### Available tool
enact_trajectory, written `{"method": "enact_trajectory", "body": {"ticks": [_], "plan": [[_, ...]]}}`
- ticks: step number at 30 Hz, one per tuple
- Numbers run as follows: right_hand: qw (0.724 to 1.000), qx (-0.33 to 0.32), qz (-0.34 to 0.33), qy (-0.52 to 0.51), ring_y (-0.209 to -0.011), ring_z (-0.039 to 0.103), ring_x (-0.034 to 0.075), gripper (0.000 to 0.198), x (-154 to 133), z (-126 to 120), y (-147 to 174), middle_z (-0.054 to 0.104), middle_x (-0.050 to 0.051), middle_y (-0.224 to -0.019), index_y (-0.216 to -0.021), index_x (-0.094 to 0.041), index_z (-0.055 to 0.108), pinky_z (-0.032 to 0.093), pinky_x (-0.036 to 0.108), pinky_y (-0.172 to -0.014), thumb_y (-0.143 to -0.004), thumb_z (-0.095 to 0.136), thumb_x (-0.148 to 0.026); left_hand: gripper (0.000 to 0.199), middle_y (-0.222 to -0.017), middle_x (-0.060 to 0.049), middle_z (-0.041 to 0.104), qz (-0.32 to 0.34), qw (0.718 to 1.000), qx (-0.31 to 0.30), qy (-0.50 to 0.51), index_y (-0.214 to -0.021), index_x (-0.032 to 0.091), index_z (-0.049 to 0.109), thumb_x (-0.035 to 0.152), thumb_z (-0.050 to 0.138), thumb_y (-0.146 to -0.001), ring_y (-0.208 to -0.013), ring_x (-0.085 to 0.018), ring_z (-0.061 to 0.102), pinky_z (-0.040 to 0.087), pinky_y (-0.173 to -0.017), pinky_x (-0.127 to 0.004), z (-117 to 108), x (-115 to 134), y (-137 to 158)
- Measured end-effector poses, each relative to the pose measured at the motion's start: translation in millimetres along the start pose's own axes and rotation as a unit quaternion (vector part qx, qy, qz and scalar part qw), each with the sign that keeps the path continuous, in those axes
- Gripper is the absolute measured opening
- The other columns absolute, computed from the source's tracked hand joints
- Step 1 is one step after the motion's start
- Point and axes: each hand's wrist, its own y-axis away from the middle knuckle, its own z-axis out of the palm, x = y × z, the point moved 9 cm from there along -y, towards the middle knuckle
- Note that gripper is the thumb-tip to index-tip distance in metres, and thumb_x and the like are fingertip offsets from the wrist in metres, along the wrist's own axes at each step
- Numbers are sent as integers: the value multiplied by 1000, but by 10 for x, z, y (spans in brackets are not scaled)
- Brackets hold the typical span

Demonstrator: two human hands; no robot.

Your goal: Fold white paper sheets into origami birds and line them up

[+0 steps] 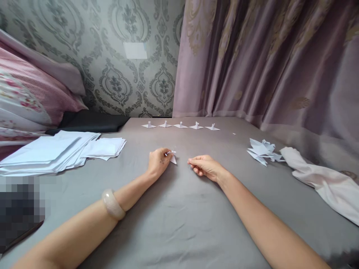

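My left hand point(160, 161), with a pale bangle on its wrist, pinches a small white folded paper piece point(173, 159) just above the grey cloth surface. One pointed flap sticks out below the fingertips; the hand covers the rest. A short gap to the right, my right hand point(206, 167) has its thumb and index finger pressed together and the other fingers curled. No paper shows between them. Beyond both hands, several small folded paper figures point(180, 125) stand in a row, each with flat pointed wings and an upright middle.
At the left lie stacks of large paper sheets point(36, 153) and smaller paper sheets point(102, 148), with a black flat item point(92, 121) behind. A heap of folded paper point(262, 150) and a pale cloth point(322, 179) lie right. A pink curtain point(224, 74) hangs behind.
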Motion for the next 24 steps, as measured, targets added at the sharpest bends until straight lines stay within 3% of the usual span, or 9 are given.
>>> {"method": "enact_trajectory", "body": {"ticks": [4, 8, 13, 16, 18, 21, 24], "plan": [[1000, 9, -13, 16, -37, 42, 2, 13, -2, -5, -1, 53, -4, -54, -72, -11, 62, 29, 13, -31, -83, 59, -17, 27, -80, -3, 69, -2, 1000, -12, 4, -98, 18, 71, 23, 55, -76, -74, -17, 62, 45, -72, -26, 15, -26, 5], [999, 17, -29, 42, -38, 42, 3, 12, 10, -27, -18, 54, -3, -55, -73, -12, 62, 29, 14, -32, -82, 61, -20, 43, -83, 0, 69, 22, 999, -21, 30, -117, 19, 59, 17, 58, -74, -74, -15, 62, 46, -76, -25, 24, -38, -7], [991, 47, -68, 105, -42, 43, 4, 14, -71, 8, 0, 56, -3, -59, -75, -14, 63, 31, 16, -36, -82, 60, -26, 48, -85, -2, 69, 0, 998, -32, 62, -121, 15, 52, 16, 61, -73, -78, -15, 63, 48, -77, -26, 34, -66, 29], [978, 70, -109, 161, -50, 50, 7, 12, -174, 105, 14, 60, -2, -65, -78, -16, 66, 37, 18, -45, -81, 58, -25, 50, -93, -6, 69, -29, 994, -47, 92, -122, 13, 50, 16, 61, -73, -82, -16, 64, 49, -77, -26, 48, -41, 91], [967, 83, -140, 197, -63, 56, 10, 10, -235, 187, 8, 64, 0, -73, -81, -18, 69, 44, 21, -59, -79, 60, -22, 50, -98, -7, 70, -50, 992, -52, 100, -122, 13, 50, 15, 59, -73, -82, -16, 65, 50, -76, -27, 46, -38, 114], [928, 119, -199, 292, -82, 59, 15, 15, -334, 301, -9, 67, 3, -88, -85, -20, 72, 44, 28, -81, -77, 60, -19, 48, -107, -8, 70, -39, 997, -26, 55, -121, 13, 52, 9, 51, -73, -91, -19, 63, 49, -82, -30, -34, -37, 70], [854, 160, -243, 431, -88, 59, 18, 22, -412, 432, -31, 65, 6, -97, -93, -21, 73, 43, 29, -84, -81, 54, -20, 54, -114, -6, 69, 35, 999, -24, -27, -122, 14, 55, 0, 43, -71, -110, -23, 57, 44, -96, -34, -66, 6, -20]]}}
